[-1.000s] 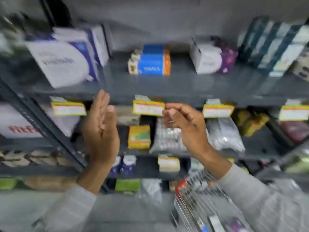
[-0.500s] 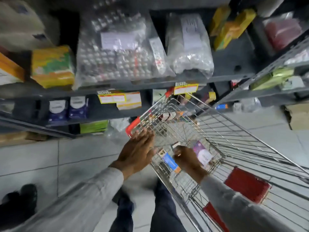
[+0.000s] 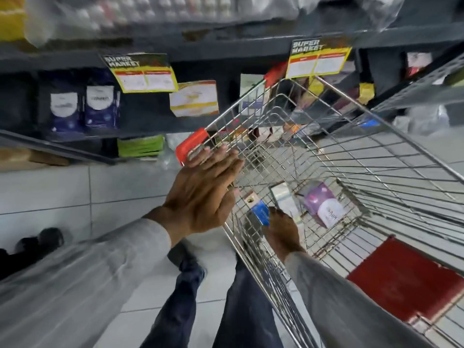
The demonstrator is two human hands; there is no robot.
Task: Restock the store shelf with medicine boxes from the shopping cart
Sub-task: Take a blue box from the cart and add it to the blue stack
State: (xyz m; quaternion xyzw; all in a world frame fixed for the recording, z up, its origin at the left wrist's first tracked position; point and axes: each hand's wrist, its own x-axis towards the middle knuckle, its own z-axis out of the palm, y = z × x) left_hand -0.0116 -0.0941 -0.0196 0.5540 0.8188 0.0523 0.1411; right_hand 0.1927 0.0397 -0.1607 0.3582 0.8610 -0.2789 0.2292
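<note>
Now the person is bending over the cart (image 3: 351, 136) to get more medicine. Their left hand (image 3: 203, 194) is lying open and flat on the cart's near rim, close to the red corner piece (image 3: 192, 145), and it is holding nothing. Their right hand (image 3: 282, 233) is reaching down inside the cart, with its fingers closing around the end of a blue box (image 3: 261, 213). I think the box is being gripped, but the picture is a bit blurry there. A purple and white box (image 3: 324, 204) is lying just beside it on the cart floor, and a flat pale box (image 3: 281, 194) is sitting between the two. So this is the picking-up step. Next the blue box is needing a firm hold, a lift straight up past the wires, and a free spot on the dark shelf (image 3: 226, 46) above, near the yellow price tags (image 3: 144, 75).
</note>
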